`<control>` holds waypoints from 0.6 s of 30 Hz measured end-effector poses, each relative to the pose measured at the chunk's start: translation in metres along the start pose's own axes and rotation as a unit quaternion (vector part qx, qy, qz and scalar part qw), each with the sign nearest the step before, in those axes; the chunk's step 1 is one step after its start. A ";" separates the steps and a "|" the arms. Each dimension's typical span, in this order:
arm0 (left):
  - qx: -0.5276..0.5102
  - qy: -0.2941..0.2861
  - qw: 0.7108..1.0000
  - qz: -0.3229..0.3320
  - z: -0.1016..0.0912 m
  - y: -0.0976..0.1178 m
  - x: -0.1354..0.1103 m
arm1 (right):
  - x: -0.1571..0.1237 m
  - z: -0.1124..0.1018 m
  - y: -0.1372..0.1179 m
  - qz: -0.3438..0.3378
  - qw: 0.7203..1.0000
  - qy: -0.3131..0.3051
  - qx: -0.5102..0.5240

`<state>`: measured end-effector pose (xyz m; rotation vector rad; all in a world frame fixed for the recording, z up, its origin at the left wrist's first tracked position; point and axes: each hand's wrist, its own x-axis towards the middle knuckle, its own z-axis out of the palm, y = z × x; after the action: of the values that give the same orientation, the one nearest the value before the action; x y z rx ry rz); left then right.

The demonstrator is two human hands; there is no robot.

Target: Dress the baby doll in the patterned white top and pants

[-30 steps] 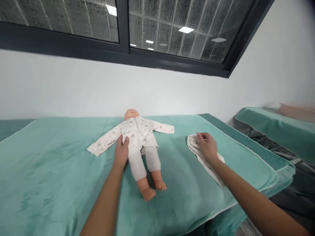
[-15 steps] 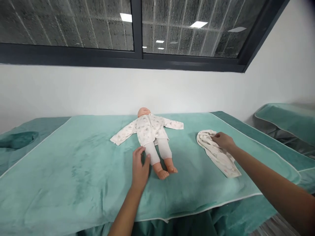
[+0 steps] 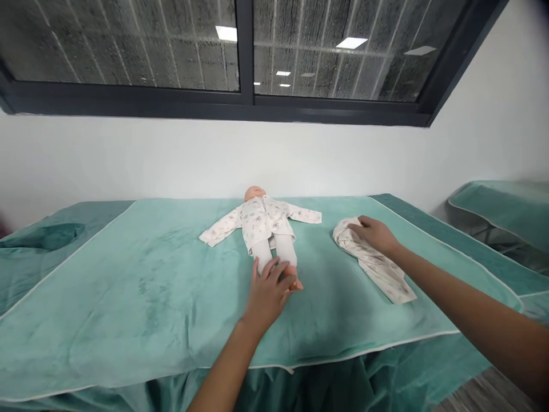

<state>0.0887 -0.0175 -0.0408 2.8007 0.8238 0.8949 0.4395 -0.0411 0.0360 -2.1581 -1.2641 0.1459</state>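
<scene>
Doll (image 3: pixel 268 224), head toward wall (image 3: pixel 274 154), axis slightly slanted

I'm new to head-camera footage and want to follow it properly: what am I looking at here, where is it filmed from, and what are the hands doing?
There is no machine here, just a person's two bare hands. One camera, worn on the head, looks forward and down past the forearms. On a green blanket lies a baby doll, on its back, its head toward the white wall below a dark-framed window. It wears a printed white jacket and white leggings. The left hand spreads over the doll's lower legs; whether it touches them is hard to tell. The right hand grips the bunched end of a printed white garment, which trails on the blanket.
</scene>
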 end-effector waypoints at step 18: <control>-0.507 0.137 0.817 -0.239 -0.181 0.018 0.056 | -0.069 -0.029 -0.239 -0.368 0.823 -0.291 0.319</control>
<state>0.0341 -0.0179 0.1413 1.4808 0.7063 1.1708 0.2347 -0.0278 0.1796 -0.9653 -1.9461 0.8134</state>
